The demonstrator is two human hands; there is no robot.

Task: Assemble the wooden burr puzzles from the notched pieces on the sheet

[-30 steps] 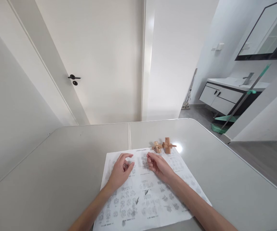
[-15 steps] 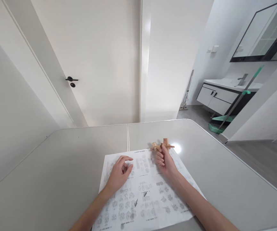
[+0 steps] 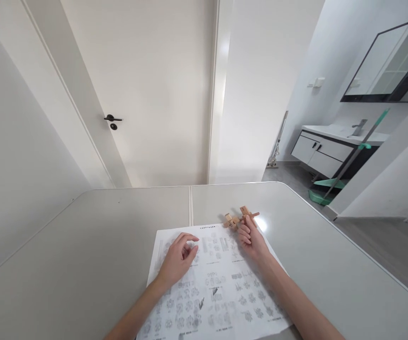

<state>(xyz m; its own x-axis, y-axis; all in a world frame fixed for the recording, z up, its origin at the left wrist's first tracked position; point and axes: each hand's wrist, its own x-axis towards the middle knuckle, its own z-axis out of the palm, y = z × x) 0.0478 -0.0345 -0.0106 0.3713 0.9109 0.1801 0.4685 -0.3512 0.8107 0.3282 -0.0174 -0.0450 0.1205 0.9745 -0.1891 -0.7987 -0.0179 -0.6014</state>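
A wooden burr puzzle (image 3: 241, 217) of crossed light-brown sticks stands on the grey table (image 3: 83, 245), just beyond the top edge of a printed sheet (image 3: 212, 288) covered in small diagrams. My right hand (image 3: 250, 236) has its fingers curled around the near side of the puzzle. My left hand (image 3: 177, 259) rests on the sheet to the left, fingers loosely bent and apart, holding nothing.
The table has a seam down its middle and rounded far corners. Behind it are a white door with a black handle (image 3: 112, 119) and a doorway to a bathroom with a vanity (image 3: 326, 148) and a green dustpan (image 3: 319, 196).
My right hand moved from the sheet forward and right to the wooden puzzle and closed on it. My left hand stayed on the paper.
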